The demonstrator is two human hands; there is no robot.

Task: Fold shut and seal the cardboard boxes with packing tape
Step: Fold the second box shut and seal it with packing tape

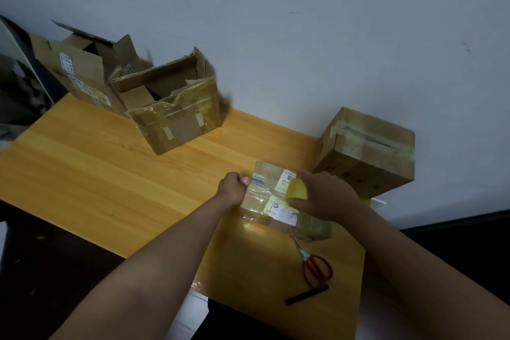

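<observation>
With left hand (234, 188) gripping the small box (271, 201) edge, right hand (325, 196) clutching the tape roll (296, 189), draw tape taut, flat across the seam.

We see a table (110, 174) pushed up against a wall (303, 50). On the table, close to us, sits a small box (265, 196). Our left hand (233, 188) is on its left side and our right hand (328, 196) is on its right side, with a roll of tape (296, 189) in it, on top of the box. Scissors (314, 265) lie on the table just in front of the small box, and a stick (306, 295) lies in front of the scissors. Behind the small box to the right is a shut box (367, 157) by the wall. Far back on the left stand two open boxes (176, 107) side by side.
</observation>
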